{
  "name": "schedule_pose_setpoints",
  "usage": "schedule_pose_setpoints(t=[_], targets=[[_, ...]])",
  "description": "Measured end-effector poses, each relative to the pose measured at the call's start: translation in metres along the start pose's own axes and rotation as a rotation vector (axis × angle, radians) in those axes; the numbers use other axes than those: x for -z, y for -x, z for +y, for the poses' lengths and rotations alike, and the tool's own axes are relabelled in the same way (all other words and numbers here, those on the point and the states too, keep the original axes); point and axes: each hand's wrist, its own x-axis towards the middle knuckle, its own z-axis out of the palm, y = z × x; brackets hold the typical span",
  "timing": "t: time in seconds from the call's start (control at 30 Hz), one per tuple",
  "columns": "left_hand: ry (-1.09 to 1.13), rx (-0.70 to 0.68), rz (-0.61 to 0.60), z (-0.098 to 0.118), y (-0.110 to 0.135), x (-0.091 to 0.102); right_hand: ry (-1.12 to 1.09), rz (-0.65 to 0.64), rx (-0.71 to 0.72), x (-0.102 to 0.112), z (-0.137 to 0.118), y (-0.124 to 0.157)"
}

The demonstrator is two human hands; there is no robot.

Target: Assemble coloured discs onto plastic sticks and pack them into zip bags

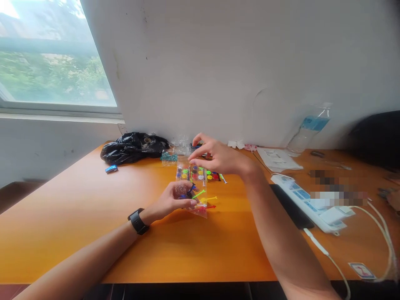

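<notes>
Low over the table, my left hand (pixel 176 196), with a black watch (pixel 138 221) on the wrist, is closed around a clear plastic bag (pixel 200 213). Slim plastic pieces show at its fingers: dark blue, a green one (pixel 198 194), a yellow one (pixel 211 198) and a red one (pixel 211 207). Whether these lie inside the bag or in front of it, I cannot tell. Above and to the right, my right hand (pixel 215 155) has its thumb and a fingertip pinched together at the bag's upper edge, other fingers curled apart. Behind are several round coloured pieces (pixel 200 173).
A black plastic bag (pixel 133 148) and a small blue object (pixel 111 168) lie at the back left. Toward the right are a white power strip (pixel 308 202), a dark flat device (pixel 289 204), cables, papers (pixel 278 159) and a clear bottle (pixel 308 129) by the wall.
</notes>
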Motion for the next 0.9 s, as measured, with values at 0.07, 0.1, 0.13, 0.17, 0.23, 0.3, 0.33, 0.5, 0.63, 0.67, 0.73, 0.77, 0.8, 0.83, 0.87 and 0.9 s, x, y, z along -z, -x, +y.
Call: schedule_pose_setpoints(t=[0.07, 0.1, 0.13, 0.17, 0.23, 0.3, 0.33, 0.5, 0.63, 0.67, 0.73, 0.77, 0.8, 0.83, 0.87, 0.9], targets=[[-0.011, -0.004, -0.02, -0.002, 0.0, 0.001, -0.095, -0.08, 0.018, 0.0, 0.004, -0.002], [-0.018, -0.005, -0.023, -0.002, 0.0, 0.002, -0.134, -0.127, 0.028, -0.001, 0.005, -0.003], [-0.027, -0.004, -0.02, -0.003, 0.0, 0.003, -0.163, -0.162, 0.034, -0.001, 0.006, -0.004], [-0.038, -0.001, -0.013, -0.004, 0.0, 0.004, -0.181, -0.179, 0.036, 0.0, 0.008, -0.005], [-0.062, 0.0, 0.013, -0.005, -0.001, 0.005, -0.193, -0.164, 0.035, 0.0, 0.01, -0.006], [-0.09, -0.009, 0.043, -0.005, -0.001, 0.005, -0.19, -0.132, 0.026, 0.001, 0.014, -0.005], [-0.104, -0.015, 0.052, -0.005, -0.001, 0.005, -0.186, -0.121, 0.022, 0.001, 0.016, -0.004], [-0.129, -0.029, 0.06, -0.001, -0.001, 0.003, -0.153, -0.023, -0.016, 0.001, 0.023, -0.004], [-0.094, -0.016, 0.056, -0.001, -0.001, 0.002, -0.164, -0.051, -0.033, -0.002, 0.024, -0.007], [-0.079, -0.007, 0.057, -0.001, -0.001, 0.002, -0.196, -0.084, -0.038, -0.002, 0.024, -0.008], [-0.056, 0.004, 0.065, -0.001, 0.0, 0.001, -0.288, -0.136, -0.04, -0.004, 0.026, -0.009], [-0.05, 0.006, 0.068, -0.001, 0.0, 0.001, -0.341, -0.144, -0.033, -0.004, 0.027, -0.01], [-0.047, 0.006, 0.069, -0.001, 0.001, 0.001, -0.392, -0.144, -0.02, -0.005, 0.029, -0.01], [-0.049, 0.005, 0.069, 0.0, 0.001, 0.001, -0.437, -0.141, -0.007, -0.005, 0.03, -0.01], [-0.056, 0.001, 0.072, 0.0, 0.001, 0.001, -0.469, -0.135, 0.004, -0.005, 0.032, -0.01], [-0.065, -0.003, 0.073, 0.001, 0.001, 0.0, -0.487, -0.129, 0.008, -0.004, 0.033, -0.01]])
